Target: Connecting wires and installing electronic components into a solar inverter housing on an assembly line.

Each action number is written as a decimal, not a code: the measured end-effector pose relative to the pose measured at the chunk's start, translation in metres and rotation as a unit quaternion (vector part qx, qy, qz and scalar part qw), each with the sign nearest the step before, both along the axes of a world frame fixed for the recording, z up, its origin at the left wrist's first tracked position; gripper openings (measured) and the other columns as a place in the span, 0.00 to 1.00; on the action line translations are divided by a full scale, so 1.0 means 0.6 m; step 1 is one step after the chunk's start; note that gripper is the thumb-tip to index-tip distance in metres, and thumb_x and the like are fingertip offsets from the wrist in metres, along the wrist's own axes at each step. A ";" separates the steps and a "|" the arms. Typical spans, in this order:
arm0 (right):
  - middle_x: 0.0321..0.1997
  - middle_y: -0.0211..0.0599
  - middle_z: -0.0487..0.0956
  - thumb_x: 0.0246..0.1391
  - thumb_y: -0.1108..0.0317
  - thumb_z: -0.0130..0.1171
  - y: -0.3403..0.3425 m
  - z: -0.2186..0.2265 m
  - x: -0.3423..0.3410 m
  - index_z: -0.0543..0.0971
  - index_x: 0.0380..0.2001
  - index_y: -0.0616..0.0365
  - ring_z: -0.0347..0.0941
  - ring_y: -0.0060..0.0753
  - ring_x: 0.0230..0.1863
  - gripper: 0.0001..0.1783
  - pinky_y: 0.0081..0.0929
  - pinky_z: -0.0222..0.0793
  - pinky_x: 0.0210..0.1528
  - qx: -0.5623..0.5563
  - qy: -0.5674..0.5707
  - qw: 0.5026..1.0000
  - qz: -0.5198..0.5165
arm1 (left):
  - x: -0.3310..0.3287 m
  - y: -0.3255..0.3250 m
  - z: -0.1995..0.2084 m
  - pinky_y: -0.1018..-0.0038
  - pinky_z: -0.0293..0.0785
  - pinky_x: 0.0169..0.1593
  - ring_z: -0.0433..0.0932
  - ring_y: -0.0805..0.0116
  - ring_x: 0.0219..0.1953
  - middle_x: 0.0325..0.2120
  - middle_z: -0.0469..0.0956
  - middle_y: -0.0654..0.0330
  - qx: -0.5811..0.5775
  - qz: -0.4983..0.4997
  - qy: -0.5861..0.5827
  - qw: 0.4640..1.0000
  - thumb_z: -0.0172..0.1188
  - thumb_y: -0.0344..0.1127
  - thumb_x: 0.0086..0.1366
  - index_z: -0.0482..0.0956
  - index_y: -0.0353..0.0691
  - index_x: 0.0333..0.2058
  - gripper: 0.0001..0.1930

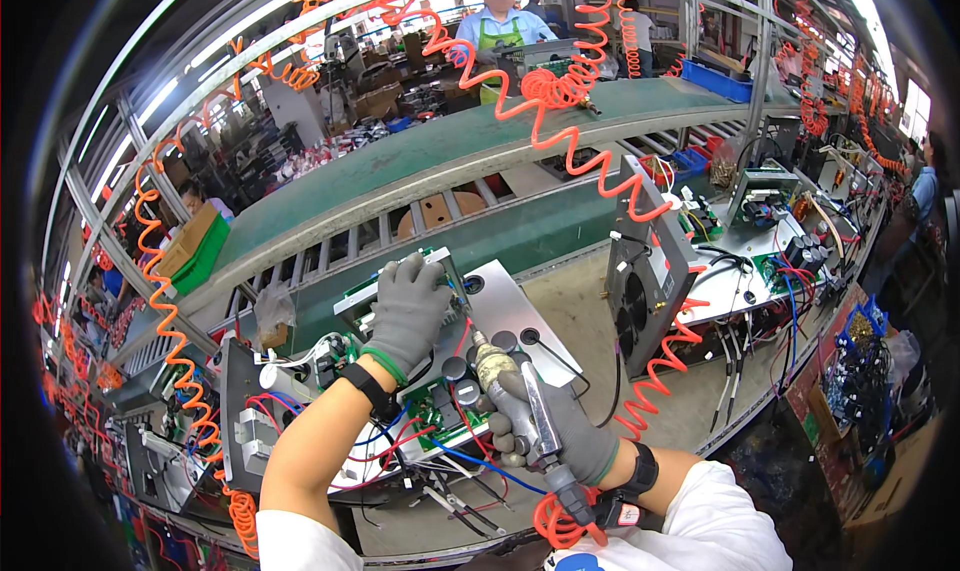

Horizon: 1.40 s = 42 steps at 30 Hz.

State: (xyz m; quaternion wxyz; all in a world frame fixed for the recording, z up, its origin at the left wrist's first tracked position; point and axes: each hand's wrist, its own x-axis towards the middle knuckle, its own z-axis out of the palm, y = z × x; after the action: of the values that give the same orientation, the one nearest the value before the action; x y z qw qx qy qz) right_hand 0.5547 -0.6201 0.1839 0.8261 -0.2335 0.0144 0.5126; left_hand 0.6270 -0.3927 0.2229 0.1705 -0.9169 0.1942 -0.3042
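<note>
My left hand (408,316), in a grey glove, lies over an upright circuit board (443,261) with its fingers curled onto the board's top edge. My right hand (572,426), gloved too, is wrapped round a pneumatic screwdriver (495,366). The tool slants up and left, its bit reaching the board's edge beside my left hand. Under both hands sits a silver metal chassis (525,316) with capacitors (460,376), a green board (435,411) and red, blue and black wires. Whether the bit touches a screw is too small to tell.
A grey panel with a black fan (632,306) stands upright to the right, near another wired chassis (735,246). Orange coiled air hoses (570,151) hang across the view. Beyond runs a green conveyor (400,176), with a person in a green apron (500,36) behind it.
</note>
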 end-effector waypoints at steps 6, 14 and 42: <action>0.22 0.30 0.76 0.60 0.49 0.51 -0.003 0.005 -0.001 0.71 0.40 0.59 0.74 0.25 0.16 0.21 0.21 0.74 0.16 -0.037 -0.039 0.999 -0.009 | -0.018 0.038 0.034 0.63 0.72 0.52 0.71 0.49 0.51 0.49 0.69 0.53 -0.327 -0.063 0.107 0.937 0.65 0.27 0.45 0.70 0.41 0.43 0.24; 0.24 0.30 0.77 0.61 0.49 0.51 -0.006 0.004 0.001 0.71 0.41 0.58 0.74 0.23 0.18 0.21 0.20 0.74 0.16 -0.025 -0.023 0.999 0.006 | -0.011 0.043 0.026 0.63 0.72 0.50 0.73 0.50 0.49 0.51 0.69 0.49 -0.183 -0.099 0.062 0.976 0.64 0.28 0.47 0.76 0.38 0.34 0.13; 0.25 0.31 0.77 0.63 0.48 0.47 0.013 0.002 -0.026 0.71 0.41 0.56 0.75 0.22 0.19 0.21 0.21 0.75 0.19 -0.009 -0.006 1.000 -0.022 | -0.005 0.044 0.020 0.64 0.73 0.45 0.76 0.56 0.43 0.43 0.76 0.58 -0.185 -0.071 0.036 0.980 0.68 0.32 0.44 0.82 0.45 0.28 0.10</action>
State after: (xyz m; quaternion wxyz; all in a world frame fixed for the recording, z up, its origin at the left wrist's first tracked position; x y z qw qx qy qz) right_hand 0.5389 -0.6121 0.1848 0.8351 -0.2438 0.0191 0.4928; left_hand 0.6239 -0.3662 0.2351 -0.0311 -0.9269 0.2053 -0.3125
